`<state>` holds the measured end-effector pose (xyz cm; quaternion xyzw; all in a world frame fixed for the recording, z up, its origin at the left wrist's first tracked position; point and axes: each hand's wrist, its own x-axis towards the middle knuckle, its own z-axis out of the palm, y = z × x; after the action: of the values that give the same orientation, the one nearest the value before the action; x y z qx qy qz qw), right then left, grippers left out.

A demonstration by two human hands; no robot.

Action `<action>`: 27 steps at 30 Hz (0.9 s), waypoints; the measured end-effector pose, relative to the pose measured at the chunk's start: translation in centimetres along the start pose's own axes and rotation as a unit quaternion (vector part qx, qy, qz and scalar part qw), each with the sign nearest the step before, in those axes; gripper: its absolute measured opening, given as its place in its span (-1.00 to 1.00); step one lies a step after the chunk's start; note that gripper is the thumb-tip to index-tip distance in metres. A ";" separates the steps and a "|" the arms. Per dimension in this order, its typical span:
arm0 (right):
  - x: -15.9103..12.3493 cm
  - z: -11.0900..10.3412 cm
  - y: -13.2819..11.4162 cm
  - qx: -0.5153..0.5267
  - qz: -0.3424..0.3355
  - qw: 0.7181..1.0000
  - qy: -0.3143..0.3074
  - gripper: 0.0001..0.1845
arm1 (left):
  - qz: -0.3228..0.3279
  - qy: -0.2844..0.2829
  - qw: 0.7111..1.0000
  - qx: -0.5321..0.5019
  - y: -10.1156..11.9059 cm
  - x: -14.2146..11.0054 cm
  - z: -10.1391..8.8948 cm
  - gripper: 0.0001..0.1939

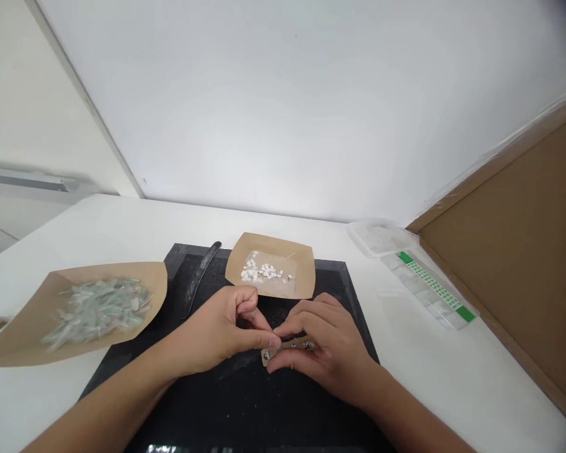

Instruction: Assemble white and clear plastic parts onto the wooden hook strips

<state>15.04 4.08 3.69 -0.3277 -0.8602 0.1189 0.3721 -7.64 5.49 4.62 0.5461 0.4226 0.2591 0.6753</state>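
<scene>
My right hand [327,343] is closed around a small tan strip with shiny round studs [292,344], held low over a black mat [245,409]. Its fingers cover much of the strip. My left hand [236,330] is closed in a pinch at the strip's left end, thumb and fingertips meeting those of my right hand. Whatever lies between the left fingertips is too small and hidden to name. Just beyond the hands stands a brown paper tray [304,267] with small white pieces [266,272] in it.
On the left, a larger brown paper tray [158,286] holds a heap of clear, nail-tip-like pieces [104,308]. A dark curved nail file [201,277] lies on the mat. Clear plastic boxes, one with a green label [436,286], sit at the right beside a cardboard panel [514,251].
</scene>
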 end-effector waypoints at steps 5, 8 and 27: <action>-0.1 -0.2 0.1 0.016 -0.018 0.999 -0.026 -0.62 | 0.049 -0.001 0.998 0.050 0.3 0.0 -1.1 -0.49; -0.2 -0.1 0.3 0.020 -0.043 0.997 -0.064 -0.64 | 0.101 0.089 0.981 0.137 0.7 0.0 -2.0 -0.63; 0.0 0.4 0.6 0.009 -0.067 0.991 -0.116 -0.73 | 0.202 0.163 0.864 0.431 -0.7 0.4 -2.4 -0.50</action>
<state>15.04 4.55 3.08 -0.2497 -0.9166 0.1386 0.2798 -9.61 6.87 3.75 0.8061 0.4766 0.2675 0.2270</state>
